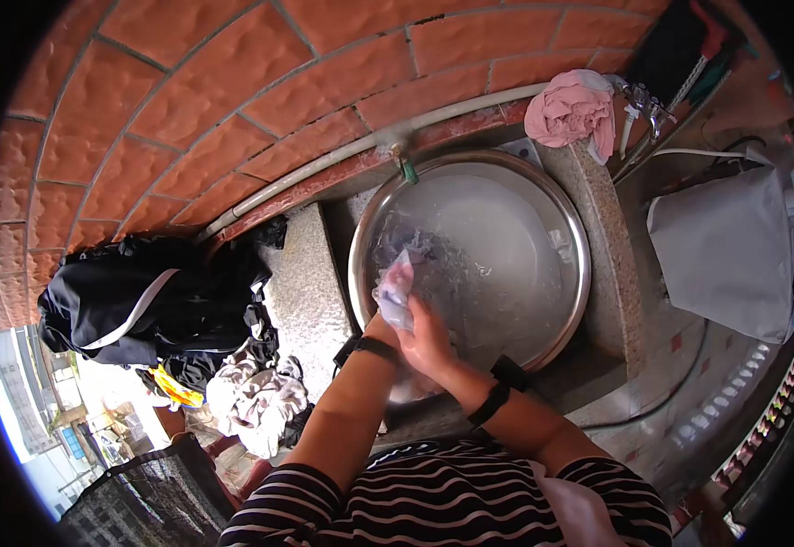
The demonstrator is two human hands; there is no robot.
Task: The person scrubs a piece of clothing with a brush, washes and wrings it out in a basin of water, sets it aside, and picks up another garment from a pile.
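Note:
Over the left part of a round metal basin filled with cloudy water, a wet whitish cloth with pink and purple patches is held. My right hand has its fingers wrapped round the lower end of the cloth. Close against it, my left hand is mostly hidden behind the cloth and the right hand, so its fingers do not show clearly. Part of the cloth reaches up over splashing water.
A green-handled tap juts over the basin's back rim. Pink cloth lies at the stone ledge beside a metal faucet. Black clothes and whitish clothes are piled left. A grey covered object stands right.

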